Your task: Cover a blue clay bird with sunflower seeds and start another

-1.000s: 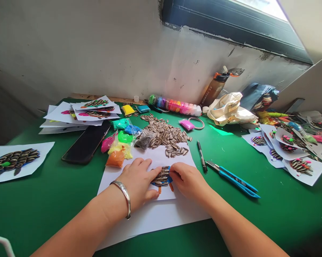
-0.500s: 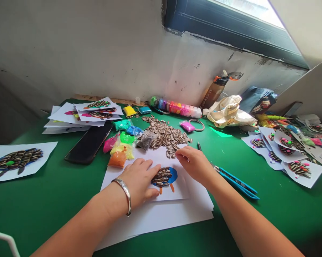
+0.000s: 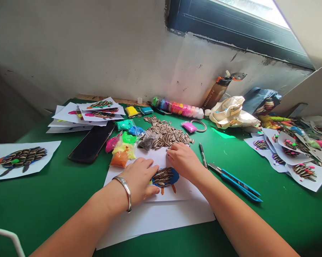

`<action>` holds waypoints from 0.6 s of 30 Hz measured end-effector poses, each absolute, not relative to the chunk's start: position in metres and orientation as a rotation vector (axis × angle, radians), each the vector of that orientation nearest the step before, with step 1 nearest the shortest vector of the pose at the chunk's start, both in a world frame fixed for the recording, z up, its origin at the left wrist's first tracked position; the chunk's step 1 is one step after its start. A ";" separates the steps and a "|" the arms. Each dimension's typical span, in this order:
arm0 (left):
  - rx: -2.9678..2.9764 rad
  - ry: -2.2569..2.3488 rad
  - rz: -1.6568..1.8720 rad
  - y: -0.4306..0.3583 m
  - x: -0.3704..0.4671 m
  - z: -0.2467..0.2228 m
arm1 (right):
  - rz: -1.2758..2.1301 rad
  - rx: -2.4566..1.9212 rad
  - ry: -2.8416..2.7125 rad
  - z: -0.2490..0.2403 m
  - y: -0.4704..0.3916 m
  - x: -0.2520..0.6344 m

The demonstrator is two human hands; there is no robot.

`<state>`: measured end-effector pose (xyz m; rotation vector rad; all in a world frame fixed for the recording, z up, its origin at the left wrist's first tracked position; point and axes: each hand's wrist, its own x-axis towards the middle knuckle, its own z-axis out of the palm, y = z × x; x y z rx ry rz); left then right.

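My left hand (image 3: 139,180), with a silver bracelet at the wrist, lies flat with fingers spread on a white sheet (image 3: 177,196). It steadies the paper beside a blue clay shape (image 3: 174,176) partly covered with sunflower seeds (image 3: 163,176) and having two orange legs. My right hand (image 3: 183,159) is above the shape, its fingertips pinched together at the near edge of the seed heap (image 3: 166,134). What is between those fingertips is too small and hidden to make out. Bags of coloured clay, including an orange one (image 3: 119,159), stand left of the heap.
Right of the sheet lie a pen (image 3: 203,155) and a blue utility knife (image 3: 239,184). A phone (image 3: 92,144) and stacked seed pictures (image 3: 67,119) are at left; more pictures (image 3: 291,153) at right. A bottle (image 3: 215,93) and cloth bag (image 3: 227,114) stand at the back.
My right hand has moved left and slightly inward, now covering the small group of seeds at the paper's top. My left hand stays on the sheet. The view has shifted slightly.
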<state>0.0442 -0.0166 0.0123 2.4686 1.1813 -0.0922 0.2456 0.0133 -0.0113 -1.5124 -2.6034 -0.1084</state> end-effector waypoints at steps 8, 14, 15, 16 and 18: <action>2.481 1.201 -0.090 -0.016 0.045 0.011 | -0.179 -1.645 -2.360 -0.008 0.012 0.245; 2.474 1.191 -0.069 -0.017 0.045 0.011 | 0.438 -1.325 -2.171 -0.003 -0.043 0.265; 2.474 1.189 -0.066 -0.017 0.045 0.011 | 0.482 -1.290 -2.152 -0.006 -0.051 0.267; 2.473 1.190 -0.066 -0.017 0.045 0.011 | 0.507 -1.257 -2.143 -0.010 -0.057 0.269; 2.472 1.194 -0.065 -0.017 0.045 0.011 | 0.506 -1.201 -2.140 -0.017 -0.063 0.271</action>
